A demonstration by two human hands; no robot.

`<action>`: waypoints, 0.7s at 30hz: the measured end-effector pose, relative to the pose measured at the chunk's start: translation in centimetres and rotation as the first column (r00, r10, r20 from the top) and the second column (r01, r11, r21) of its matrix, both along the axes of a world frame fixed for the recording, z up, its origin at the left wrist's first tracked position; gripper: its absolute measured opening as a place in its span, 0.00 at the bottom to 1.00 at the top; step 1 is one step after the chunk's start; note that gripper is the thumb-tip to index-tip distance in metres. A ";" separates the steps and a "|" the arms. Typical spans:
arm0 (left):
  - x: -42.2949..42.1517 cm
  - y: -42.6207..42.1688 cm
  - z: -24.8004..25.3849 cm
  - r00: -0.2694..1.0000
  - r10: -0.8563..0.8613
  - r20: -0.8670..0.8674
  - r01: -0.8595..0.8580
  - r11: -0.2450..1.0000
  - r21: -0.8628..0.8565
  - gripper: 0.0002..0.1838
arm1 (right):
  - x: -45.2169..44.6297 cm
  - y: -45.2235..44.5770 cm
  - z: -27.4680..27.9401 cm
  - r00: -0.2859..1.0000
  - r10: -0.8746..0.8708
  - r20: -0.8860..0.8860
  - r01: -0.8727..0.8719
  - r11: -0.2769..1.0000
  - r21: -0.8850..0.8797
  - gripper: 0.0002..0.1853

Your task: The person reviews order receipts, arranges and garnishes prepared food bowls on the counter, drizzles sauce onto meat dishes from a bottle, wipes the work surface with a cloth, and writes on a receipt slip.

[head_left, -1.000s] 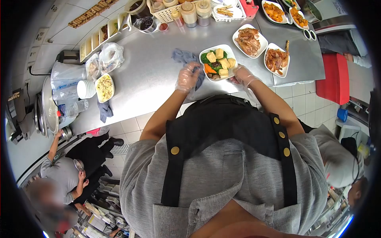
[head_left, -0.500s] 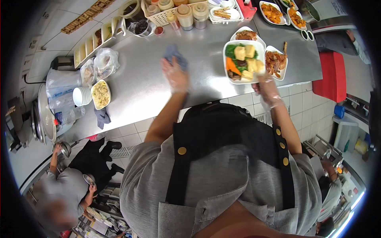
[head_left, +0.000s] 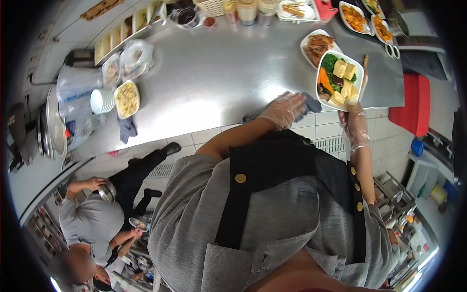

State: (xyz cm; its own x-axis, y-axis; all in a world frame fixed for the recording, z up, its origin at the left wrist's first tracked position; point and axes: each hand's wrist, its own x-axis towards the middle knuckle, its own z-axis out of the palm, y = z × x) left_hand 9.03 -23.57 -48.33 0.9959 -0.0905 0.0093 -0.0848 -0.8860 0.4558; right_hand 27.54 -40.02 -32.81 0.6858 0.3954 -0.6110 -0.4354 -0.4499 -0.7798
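My gloved left hand [head_left: 287, 111] presses on a blue-grey cloth [head_left: 311, 103] at the front edge of the steel counter. Cloth shows past the fingertips and behind the wrist; the palm side is hidden. In a clear glove, my right hand [head_left: 356, 129] grips the near rim of a white dish [head_left: 361, 73] with green vegetables, carrot and pale yellow cubes. The dish is held up and partly covers another dish behind it, where a stick-like piece pokes out. Just beyond stands a white plate of browned meat [head_left: 318, 46].
Bottles [head_left: 246, 12] and a tray of small compartments [head_left: 116, 39] line the back. A rice dish [head_left: 127, 100], stacked white bowls [head_left: 102, 101] and plastic bags [head_left: 136, 59] sit left. Orange food plates [head_left: 354, 18] are at far right, above a red bin [head_left: 411, 104]. A person [head_left: 92, 219] works behind at left.
My left hand and the cloth have slid right and toward me, to the counter's front edge. The vegetable dish and right hand appear farther right, as the whole view has shifted. The person behind has moved.
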 end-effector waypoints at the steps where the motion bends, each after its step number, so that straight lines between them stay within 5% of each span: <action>1: -1.9 1.8 1.8 0.996 0.094 -0.001 -0.094 0.994 0.062 0.28 | -0.4 0.7 0.1 1.000 0.024 -0.016 -0.024 1.000 0.003 0.12; 3: -6.1 5.6 -0.5 0.862 0.507 0.016 -0.502 0.848 0.167 0.29 | -0.9 2.0 0.3 0.996 0.083 -0.034 -0.082 0.996 0.030 0.12; 5: -13.5 9.8 1.1 0.626 0.773 0.103 -0.779 0.613 0.134 0.34 | -1.1 2.5 -1.1 0.997 0.083 -0.002 -0.083 0.996 0.036 0.13; 6: -16.7 11.6 1.7 0.466 0.879 0.105 -0.884 0.466 0.020 0.28 | -0.9 2.8 -1.3 0.993 0.114 -0.025 -0.113 0.993 0.043 0.12; 7: -19.8 13.3 2.7 0.256 0.965 0.050 -0.930 0.260 -0.262 0.24 | -0.8 2.8 -1.3 0.989 0.143 -0.044 -0.140 0.989 0.055 0.12; 9: -24.3 15.0 6.2 -0.130 0.970 -0.205 -0.490 -0.242 -0.837 0.21 | -1.1 3.5 -0.4 0.989 0.145 -0.037 -0.143 0.988 0.051 0.12; 13: -34.5 12.6 8.6 -0.557 0.717 -0.420 -0.329 -0.654 -0.681 0.21 | -1.3 5.2 -0.5 0.958 0.284 0.044 -0.282 0.958 -0.044 0.11; 14: -37.6 13.3 7.5 -0.642 0.695 -0.324 -0.630 -0.719 -0.294 0.19 | -2.0 6.0 -1.0 0.920 0.388 0.058 -0.388 0.921 -0.019 0.13; 15: -39.8 14.3 6.3 -0.669 0.718 -0.191 -0.743 -0.645 0.178 0.17 | -2.7 6.9 -1.0 0.873 0.482 0.077 -0.483 0.876 -0.003 0.15; 17: -41.6 16.3 4.2 -0.404 0.846 -0.349 -0.701 -0.531 -0.476 0.18 | -6.4 10.3 1.1 0.885 0.454 0.103 -0.459 0.888 0.026 0.16; 19: -34.3 15.8 7.1 -0.211 0.806 -0.554 -0.511 -0.574 -0.640 0.18 | -7.8 12.2 1.3 0.849 0.526 0.054 -0.529 0.846 0.072 0.20; 21: -29.1 16.7 7.1 0.285 0.625 -0.727 -0.131 -0.726 -0.675 0.21 | -9.5 14.0 1.8 0.803 0.595 0.004 -0.593 0.800 0.090 0.23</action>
State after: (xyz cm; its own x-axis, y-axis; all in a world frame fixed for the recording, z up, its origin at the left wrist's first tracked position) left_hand -20.08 -6.88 -41.22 0.2865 0.6904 -0.6643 -0.3405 0.7215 0.6029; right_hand 18.04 -26.04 -31.02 0.2854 0.7702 -0.5704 -0.1227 -0.5609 -0.8187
